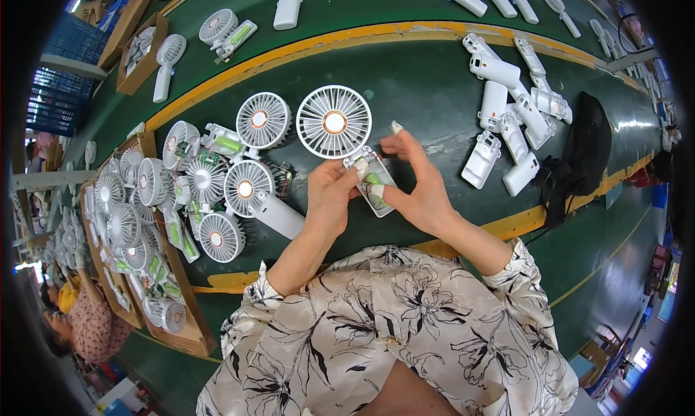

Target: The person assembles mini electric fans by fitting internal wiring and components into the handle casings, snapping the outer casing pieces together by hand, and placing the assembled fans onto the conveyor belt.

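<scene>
A white handheld fan [334, 122] with an open-backed handle [382, 207] lies in front of me, its round grille pointing away. Inside the handle a green battery [373, 178] shows. My left hand [331, 193] is closed on the handle near the grille, thumb on top. My right hand [418, 191] is at the handle's other side; its thumb tip touches the battery area while the index finger stretches up and apart. White covers sit on several fingertips. Left of my left hand lie another fan [247, 187] and a white handle shell [281, 215].
Several white handle shells [494, 104] lie piled at the right, beside a black cloth [588, 144]. A cardboard tray [190, 300] at the left is heaped with fans and exposed batteries. Beyond the yellow edge [326, 41], more fans lie on a green surface. A person [94, 322] sits far left.
</scene>
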A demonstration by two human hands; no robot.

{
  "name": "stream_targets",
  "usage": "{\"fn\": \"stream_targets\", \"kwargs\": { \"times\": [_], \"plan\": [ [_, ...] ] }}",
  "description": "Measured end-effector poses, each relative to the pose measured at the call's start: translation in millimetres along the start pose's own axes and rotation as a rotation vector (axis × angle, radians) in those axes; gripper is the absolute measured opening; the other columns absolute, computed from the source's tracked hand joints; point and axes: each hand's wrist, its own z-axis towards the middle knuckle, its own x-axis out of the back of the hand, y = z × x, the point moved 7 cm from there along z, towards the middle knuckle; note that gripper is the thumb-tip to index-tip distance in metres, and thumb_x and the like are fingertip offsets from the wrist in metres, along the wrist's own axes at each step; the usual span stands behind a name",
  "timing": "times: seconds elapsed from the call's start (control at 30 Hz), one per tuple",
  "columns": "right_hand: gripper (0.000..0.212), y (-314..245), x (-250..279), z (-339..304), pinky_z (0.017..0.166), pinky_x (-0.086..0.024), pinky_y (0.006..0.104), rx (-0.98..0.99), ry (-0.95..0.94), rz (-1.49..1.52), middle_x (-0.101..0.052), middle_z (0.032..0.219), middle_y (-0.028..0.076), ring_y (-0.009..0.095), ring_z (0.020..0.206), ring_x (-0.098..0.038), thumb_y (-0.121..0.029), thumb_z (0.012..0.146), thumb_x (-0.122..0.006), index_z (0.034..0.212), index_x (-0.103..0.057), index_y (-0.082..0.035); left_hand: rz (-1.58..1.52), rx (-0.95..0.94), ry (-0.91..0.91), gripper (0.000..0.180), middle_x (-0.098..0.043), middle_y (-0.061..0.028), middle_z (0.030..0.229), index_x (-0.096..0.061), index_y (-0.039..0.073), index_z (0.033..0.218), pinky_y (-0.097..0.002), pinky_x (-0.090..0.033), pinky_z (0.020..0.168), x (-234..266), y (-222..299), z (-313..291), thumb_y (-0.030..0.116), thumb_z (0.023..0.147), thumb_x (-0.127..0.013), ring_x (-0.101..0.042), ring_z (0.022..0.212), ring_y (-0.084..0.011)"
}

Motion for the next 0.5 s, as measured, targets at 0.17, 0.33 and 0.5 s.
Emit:
{"fn": "stream_targets", "kwargs": {
  "times": [0.17, 0.33, 0.5],
  "plan": [
    [0.067, -2, -4, -3, 0.083, -0.042, 0.0331, 0.072, -0.014, 0.087, -0.052, 0.102, 0.015, 0.026, 0.093, -0.054, 0.001, 0.066, -0.060, 0.125, -0.028, 0.003, 0.027, 0.009, 0.011, 0.016, -0.061, -0.0084, 0.088, -0.056, -0.003, 0.096, -0.0273, -0.051, 0.063, 2, 0, -2, 0.003, 0.082, -0.050, -0.060, 0.074, -0.0144],
    [0.065, -2, -2, -7, 0.082, -0.043, 0.0330, 0.090, 0.000, 0.098, -0.053, 0.102, 0.016, 0.026, 0.092, -0.056, 0.004, 0.066, -0.057, 0.125, -0.028, 0.003, 0.048, 0.020, 0.038, 0.016, -0.061, -0.0080, 0.087, -0.056, -0.003, 0.095, -0.0273, -0.051, 0.062, 5, -2, -2, 0.002, 0.082, -0.050, -0.060, 0.072, -0.0141],
    [0.061, 7, -1, -14, 0.085, -0.043, 0.0324, 0.072, -0.012, 0.165, -0.055, 0.105, 0.016, 0.023, 0.096, -0.056, 0.007, 0.069, -0.051, 0.125, -0.028, 0.003, 0.070, 0.082, 0.012, 0.016, -0.061, -0.0077, 0.086, -0.056, -0.003, 0.096, -0.0266, -0.050, 0.062, 4, -4, -2, 0.003, 0.082, -0.050, -0.059, 0.072, -0.0134]
  ]
}}
